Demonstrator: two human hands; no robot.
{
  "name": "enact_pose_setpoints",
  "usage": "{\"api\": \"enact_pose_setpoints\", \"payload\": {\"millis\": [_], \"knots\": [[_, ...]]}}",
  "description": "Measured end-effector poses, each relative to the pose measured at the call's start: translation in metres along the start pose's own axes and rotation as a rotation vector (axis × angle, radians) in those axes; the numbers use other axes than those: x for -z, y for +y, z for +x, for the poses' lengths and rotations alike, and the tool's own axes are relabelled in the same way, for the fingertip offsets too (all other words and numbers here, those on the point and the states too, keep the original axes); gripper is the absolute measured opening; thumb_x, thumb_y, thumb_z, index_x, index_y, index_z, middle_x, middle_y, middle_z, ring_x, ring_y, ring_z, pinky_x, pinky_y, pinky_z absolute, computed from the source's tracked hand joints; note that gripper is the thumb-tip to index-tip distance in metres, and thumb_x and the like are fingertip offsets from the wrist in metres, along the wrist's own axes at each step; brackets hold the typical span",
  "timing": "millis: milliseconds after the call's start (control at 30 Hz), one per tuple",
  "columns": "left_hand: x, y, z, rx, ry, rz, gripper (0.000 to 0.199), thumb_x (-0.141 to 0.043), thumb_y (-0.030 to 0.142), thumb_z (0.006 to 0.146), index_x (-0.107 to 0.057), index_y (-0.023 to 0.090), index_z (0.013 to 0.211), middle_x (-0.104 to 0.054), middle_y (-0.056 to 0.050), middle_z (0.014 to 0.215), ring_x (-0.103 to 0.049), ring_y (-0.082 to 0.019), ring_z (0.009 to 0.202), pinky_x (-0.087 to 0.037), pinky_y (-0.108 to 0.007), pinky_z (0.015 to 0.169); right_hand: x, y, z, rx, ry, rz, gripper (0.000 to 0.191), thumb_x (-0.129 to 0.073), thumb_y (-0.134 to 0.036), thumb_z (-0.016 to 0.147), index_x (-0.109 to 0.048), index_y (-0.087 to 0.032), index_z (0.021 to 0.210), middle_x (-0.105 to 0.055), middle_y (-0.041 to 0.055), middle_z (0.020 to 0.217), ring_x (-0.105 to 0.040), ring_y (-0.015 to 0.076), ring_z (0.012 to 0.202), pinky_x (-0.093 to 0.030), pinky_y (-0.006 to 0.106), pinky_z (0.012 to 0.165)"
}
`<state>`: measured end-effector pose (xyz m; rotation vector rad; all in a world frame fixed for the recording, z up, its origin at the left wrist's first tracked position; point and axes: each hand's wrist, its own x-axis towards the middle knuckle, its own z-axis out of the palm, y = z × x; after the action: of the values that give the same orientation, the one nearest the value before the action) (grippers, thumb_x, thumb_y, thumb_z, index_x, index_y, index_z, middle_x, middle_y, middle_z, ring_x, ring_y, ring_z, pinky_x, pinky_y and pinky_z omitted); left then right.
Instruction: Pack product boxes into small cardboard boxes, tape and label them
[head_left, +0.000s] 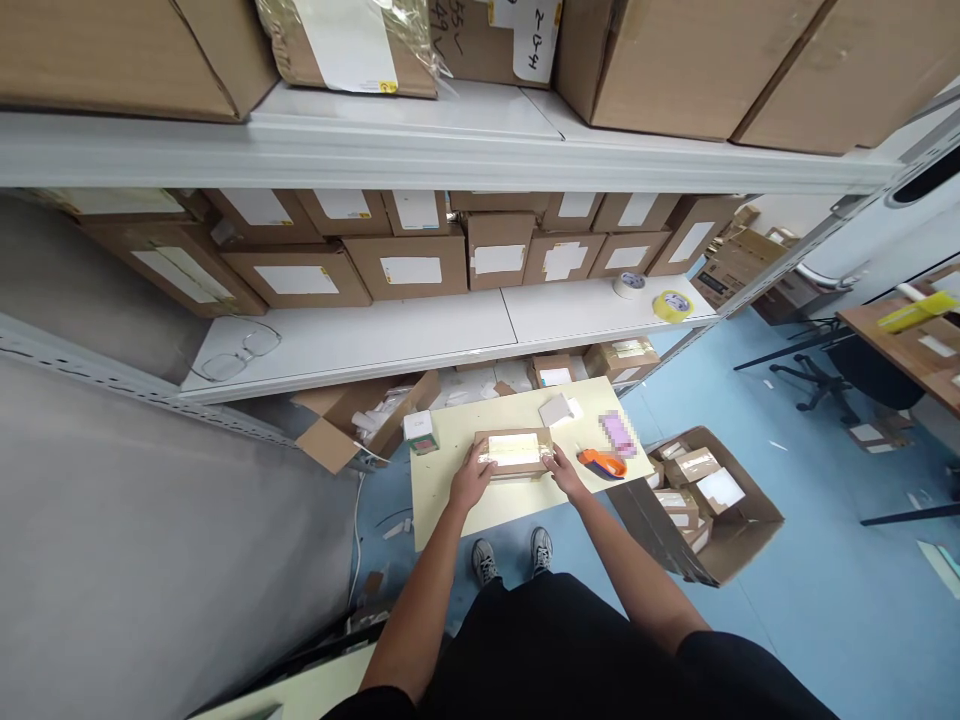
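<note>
A small brown cardboard box [514, 450] with a white label and clear tape lies on the pale yellow table [442, 510]. My left hand [472, 478] grips its left end, and my right hand [562, 470] holds the right end. To the right of the box are an orange and blue tape dispenser [602, 463] and a blurred pink item [618, 434]. A small white and green box [421, 432] stands at the table's left corner. Behind my right hand lies a white square item [556, 410].
Shelves [360, 350] with labelled boxes rise behind the table, holding glasses [241, 356], white tape [629, 285] and yellow tape [673, 306]. A large open carton [750, 535] of parcels stands right; another open carton [330, 430] sits left. A chair [817, 385] is further right.
</note>
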<state>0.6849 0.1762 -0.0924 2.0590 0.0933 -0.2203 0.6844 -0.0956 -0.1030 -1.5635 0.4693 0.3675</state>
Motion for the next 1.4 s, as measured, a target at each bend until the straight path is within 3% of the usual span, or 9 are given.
{"api": "enact_pose_setpoints", "payload": {"millis": [300, 567, 833, 967, 1067, 1233, 1400], "knots": [[-0.004, 0.0, -0.002, 0.034, 0.014, -0.002, 0.062, -0.065, 0.045, 0.091, -0.049, 0.038, 0.151, -0.05, 0.001, 0.159, -0.049, -0.027, 0.144, -0.043, -0.04, 0.115, 0.004, 0.003, 0.001, -0.032, -0.003, 0.011, 0.089, -0.079, -0.069, 0.069, -0.055, -0.031, 0.146, -0.06, 0.0106, 0.148, -0.054, 0.0357, 0.135, -0.045, 0.05, 0.11], [-0.007, -0.003, -0.004, 0.045, 0.031, 0.06, 0.056, -0.055, 0.047, 0.097, -0.047, 0.035, 0.152, -0.051, -0.004, 0.158, -0.058, -0.029, 0.134, -0.049, -0.042, 0.107, -0.001, 0.008, 0.002, -0.014, 0.042, 0.033, 0.09, -0.078, -0.072, 0.067, -0.057, -0.031, 0.144, -0.062, 0.0102, 0.145, -0.053, 0.037, 0.136, -0.044, 0.05, 0.112], [-0.021, 0.007, 0.012, 0.15, 0.209, 0.12, 0.04, -0.049, 0.051, 0.1, -0.059, 0.027, 0.13, -0.07, -0.01, 0.129, -0.065, -0.029, 0.119, -0.049, -0.04, 0.1, 0.001, 0.008, -0.004, 0.024, -0.001, 0.022, 0.084, -0.077, -0.072, 0.07, -0.059, -0.034, 0.143, -0.061, 0.0071, 0.148, -0.054, 0.0358, 0.135, -0.044, 0.05, 0.112], [-0.027, -0.001, 0.023, 0.235, 0.251, 0.069, 0.065, -0.055, 0.054, 0.096, -0.039, 0.026, 0.153, -0.065, -0.011, 0.14, -0.065, -0.029, 0.122, -0.05, -0.037, 0.099, 0.0, 0.008, -0.003, 0.046, 0.005, 0.018, 0.083, -0.075, -0.073, 0.072, -0.059, -0.033, 0.143, -0.061, 0.0074, 0.147, -0.055, 0.0359, 0.134, -0.046, 0.049, 0.111], [-0.028, -0.014, 0.032, 0.333, 0.209, -0.008, 0.085, -0.058, 0.057, 0.094, -0.022, 0.022, 0.163, -0.065, -0.012, 0.142, -0.066, -0.028, 0.125, -0.051, -0.036, 0.101, -0.002, 0.01, 0.001, 0.093, -0.01, 0.021, 0.086, -0.072, -0.078, 0.072, -0.058, -0.032, 0.144, -0.062, 0.0075, 0.146, -0.056, 0.0352, 0.133, -0.046, 0.048, 0.112], [-0.023, -0.022, 0.047, 0.292, 0.121, -0.027, 0.061, -0.053, 0.057, 0.097, -0.049, 0.026, 0.15, -0.067, -0.008, 0.141, -0.063, -0.027, 0.13, -0.049, -0.036, 0.108, -0.008, 0.015, 0.01, 0.171, 0.011, 0.017, 0.092, -0.067, -0.085, 0.072, -0.055, -0.032, 0.147, -0.063, 0.0051, 0.146, -0.056, 0.0337, 0.135, -0.041, 0.046, 0.116], [-0.025, -0.027, 0.03, 0.295, 0.108, -0.012, 0.063, -0.053, 0.061, 0.097, -0.05, 0.024, 0.148, -0.07, -0.01, 0.136, -0.067, -0.026, 0.124, -0.051, -0.037, 0.105, -0.007, 0.029, 0.0, 0.041, 0.106, -0.186, 0.091, -0.055, -0.083, 0.083, -0.045, -0.031, 0.157, -0.067, 0.0055, 0.142, -0.058, 0.0367, 0.134, -0.04, 0.049, 0.115]]}}
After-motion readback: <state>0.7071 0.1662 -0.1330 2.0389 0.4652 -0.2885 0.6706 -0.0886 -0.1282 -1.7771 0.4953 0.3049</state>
